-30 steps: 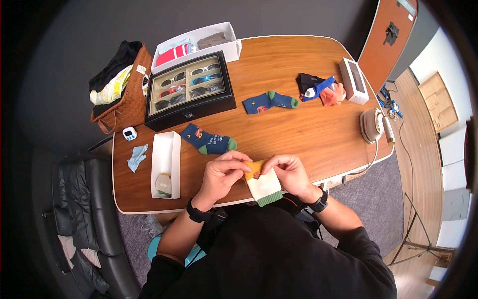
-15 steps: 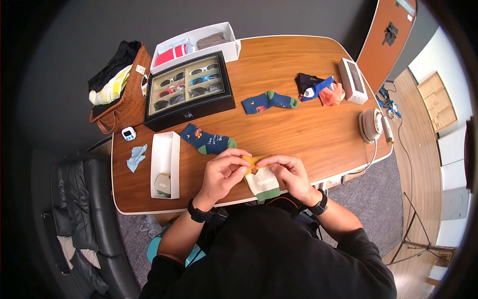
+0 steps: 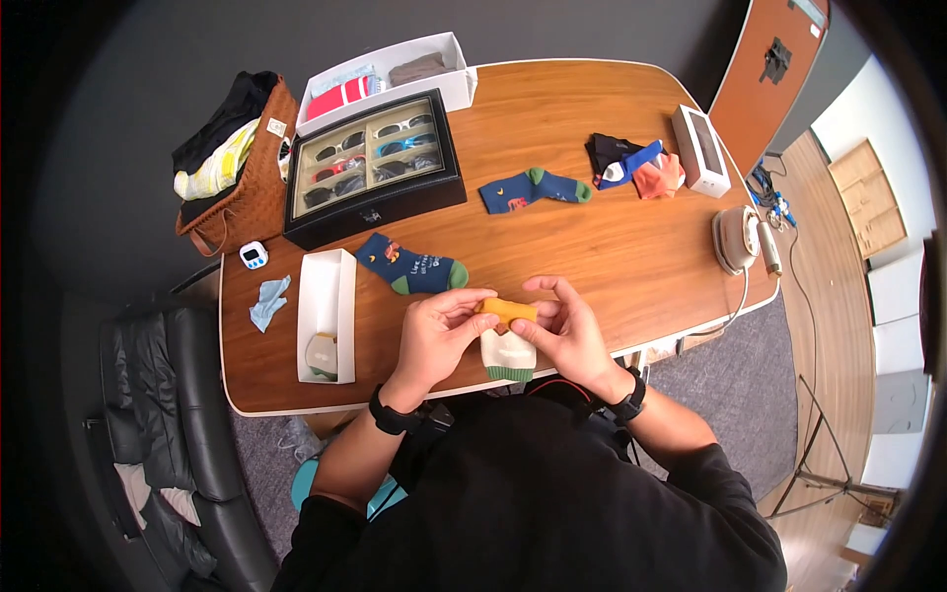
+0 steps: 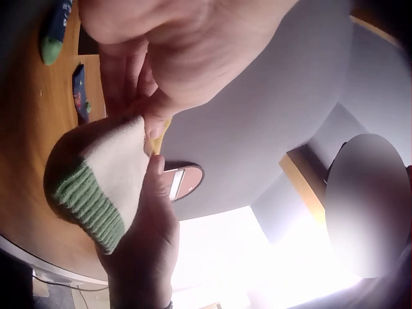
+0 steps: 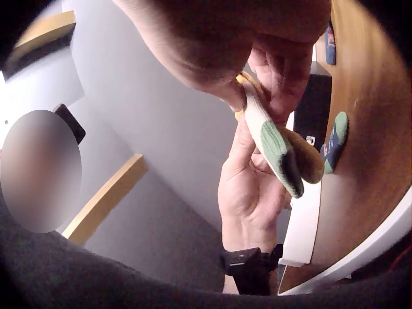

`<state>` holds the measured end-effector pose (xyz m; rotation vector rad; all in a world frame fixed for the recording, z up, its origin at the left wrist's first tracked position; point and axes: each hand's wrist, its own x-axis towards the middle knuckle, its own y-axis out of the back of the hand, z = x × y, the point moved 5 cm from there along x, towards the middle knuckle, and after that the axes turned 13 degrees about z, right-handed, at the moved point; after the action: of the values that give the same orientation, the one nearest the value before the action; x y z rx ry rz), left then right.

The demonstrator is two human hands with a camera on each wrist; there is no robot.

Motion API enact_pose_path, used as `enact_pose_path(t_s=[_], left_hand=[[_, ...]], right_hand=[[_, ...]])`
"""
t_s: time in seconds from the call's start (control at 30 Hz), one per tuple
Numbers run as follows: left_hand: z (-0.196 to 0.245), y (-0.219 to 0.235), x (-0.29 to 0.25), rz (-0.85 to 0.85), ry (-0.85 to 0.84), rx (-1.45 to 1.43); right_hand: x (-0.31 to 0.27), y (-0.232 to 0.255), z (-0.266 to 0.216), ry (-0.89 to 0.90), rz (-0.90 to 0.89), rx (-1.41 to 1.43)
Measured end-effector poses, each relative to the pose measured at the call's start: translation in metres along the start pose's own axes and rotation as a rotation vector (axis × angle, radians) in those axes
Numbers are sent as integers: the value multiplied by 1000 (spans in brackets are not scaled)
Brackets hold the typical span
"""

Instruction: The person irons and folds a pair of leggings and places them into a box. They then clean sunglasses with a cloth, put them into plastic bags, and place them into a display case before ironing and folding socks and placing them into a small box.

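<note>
Both hands hold a cream sock (image 3: pixel 508 357) with a mustard end and a green ribbed cuff, above the table's near edge. My left hand (image 3: pixel 434 335) pinches one side of the mustard end between thumb and fingers. On its other side, my right hand (image 3: pixel 570 340) grips it with the thumb in front and the index finger raised. The mustard part is folded over between the thumbs, and the cuff hangs toward the body. In the left wrist view the green cuff (image 4: pixel 90 203) faces the camera. A navy sock (image 3: pixel 412 264) with green toe and heel lies just beyond the left hand.
Left of the hands stands a narrow white box (image 3: pixel 327 306) with a folded sock inside. Behind it are a sunglasses case (image 3: pixel 380 212), a blue cloth (image 3: pixel 268 302) and a timer (image 3: pixel 254 255). Another navy sock (image 3: pixel 513 192) lies farther back; a small iron (image 3: pixel 735 240) stands at right.
The mustard end has been folded over into a roll between the fingers. The right index finger has lifted, and the cuff has swung slightly left and closer under the hands.
</note>
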<state>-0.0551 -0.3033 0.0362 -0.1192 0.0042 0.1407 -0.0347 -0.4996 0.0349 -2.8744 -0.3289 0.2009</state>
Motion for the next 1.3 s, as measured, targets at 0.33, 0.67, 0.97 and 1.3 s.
enact_pose_path(t_s=[0.33, 0.67, 0.97, 1.3], left_hand=[[1, -4, -5, -54, 72, -9], [-3, 0, -2, -82, -106, -192], [9, -6, -8, -133, -114, -159], [2, -2, -11, -162, 137, -173]], right_hand=[[2, 0, 7, -10, -28, -2], [0, 3, 4, 7, -93, 82], [-4, 9, 6, 102, -21, 72], [-11, 1, -12, 239, 20, -189]])
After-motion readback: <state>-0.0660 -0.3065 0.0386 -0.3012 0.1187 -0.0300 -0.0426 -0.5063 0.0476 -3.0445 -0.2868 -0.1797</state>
